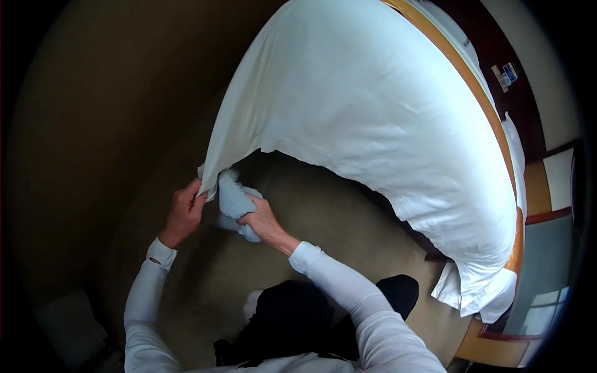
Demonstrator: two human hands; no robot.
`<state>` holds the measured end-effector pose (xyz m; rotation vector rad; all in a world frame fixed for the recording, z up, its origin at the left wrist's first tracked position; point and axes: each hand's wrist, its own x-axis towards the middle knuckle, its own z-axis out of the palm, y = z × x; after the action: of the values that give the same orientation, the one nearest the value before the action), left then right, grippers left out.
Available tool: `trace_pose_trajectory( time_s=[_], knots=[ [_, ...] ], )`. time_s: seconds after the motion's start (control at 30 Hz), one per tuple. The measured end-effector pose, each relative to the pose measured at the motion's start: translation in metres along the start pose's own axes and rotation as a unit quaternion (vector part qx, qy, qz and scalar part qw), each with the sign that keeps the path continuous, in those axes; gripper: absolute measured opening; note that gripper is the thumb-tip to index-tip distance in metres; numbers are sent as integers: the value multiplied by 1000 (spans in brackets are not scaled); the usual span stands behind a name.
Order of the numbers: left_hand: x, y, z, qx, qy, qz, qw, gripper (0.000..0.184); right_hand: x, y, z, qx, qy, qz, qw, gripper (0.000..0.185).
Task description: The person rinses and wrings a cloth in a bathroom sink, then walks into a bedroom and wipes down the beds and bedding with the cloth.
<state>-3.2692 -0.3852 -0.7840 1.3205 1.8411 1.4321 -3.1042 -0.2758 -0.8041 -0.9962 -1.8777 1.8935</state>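
A wide white duvet [348,93] covers the bed, and its edge hangs down in front of me. My left hand [185,211] is closed on the hanging corner of this duvet, at its lower left end. In my right hand [264,222] is a bunched light-blue cloth [235,198], gripped with the fingers wrapped round it. The cloth is close beside the duvet corner; whether the two touch I cannot tell. Part of the cloth hangs below my right hand and is slightly blurred.
Brown carpet [348,230] lies under and in front of the bed. A yellow-brown band [463,62] runs across the bed's far side. White fabric [488,298] hangs at the right corner. A dark headboard [522,105] stands behind, and my dark-trousered knees [292,317] are bent below.
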Motion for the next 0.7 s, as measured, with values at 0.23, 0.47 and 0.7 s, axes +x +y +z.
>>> trace_pose_trajectory(
  time_s=[0.23,0.47,0.7],
  knots=[
    [0,12,30,82,-53,62,993,11,-85,-143,-78,-152,21,-203,967,38],
    [45,59,166,85,-33,160,983,11,-16,-226,-160,-664,260,-513,478,43],
    [52,58,162,210,5,128,969,9,-50,-73,-239,-724,224,-379,531,44]
  ],
)
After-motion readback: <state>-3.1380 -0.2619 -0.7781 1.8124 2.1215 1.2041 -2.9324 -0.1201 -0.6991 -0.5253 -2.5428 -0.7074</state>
